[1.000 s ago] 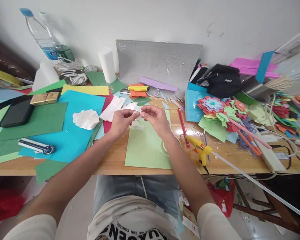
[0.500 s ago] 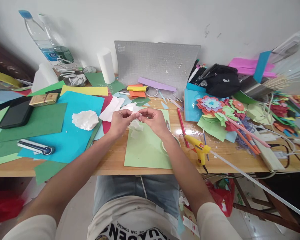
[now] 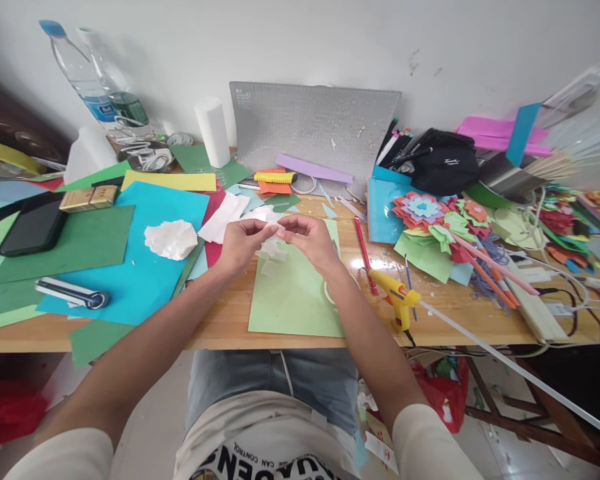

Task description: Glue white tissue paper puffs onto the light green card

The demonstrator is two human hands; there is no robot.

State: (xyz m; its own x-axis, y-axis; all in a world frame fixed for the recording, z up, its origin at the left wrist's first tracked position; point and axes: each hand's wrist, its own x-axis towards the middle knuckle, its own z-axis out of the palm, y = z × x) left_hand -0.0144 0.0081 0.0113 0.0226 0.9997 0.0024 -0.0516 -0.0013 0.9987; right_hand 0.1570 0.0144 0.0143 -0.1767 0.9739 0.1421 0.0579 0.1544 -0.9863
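Note:
My left hand [image 3: 241,244] and my right hand [image 3: 309,241] are held together above a light green sheet [image 3: 295,293] on the wooden desk [image 3: 220,320]. Both pinch a small piece of thin white paper [image 3: 273,248] between thumb and fingertips. The fingertips of the two hands nearly touch. A small white scrap [image 3: 270,268] lies on the green sheet just under the hands. A crumpled white paper flower [image 3: 171,239] rests on a blue sheet [image 3: 145,267] to the left.
A yellow glue gun [image 3: 397,298] lies to the right with a red pencil [image 3: 364,250]. Paper flowers [image 3: 433,217], a grey cutting mat [image 3: 315,130], a white roll [image 3: 214,131], water bottles [image 3: 87,73], a phone [image 3: 33,227] and a cutter [image 3: 73,293] crowd the desk.
My two hands have drawn a little closer together, the fingertips now almost meeting on the white paper. Everything else stays where it was.

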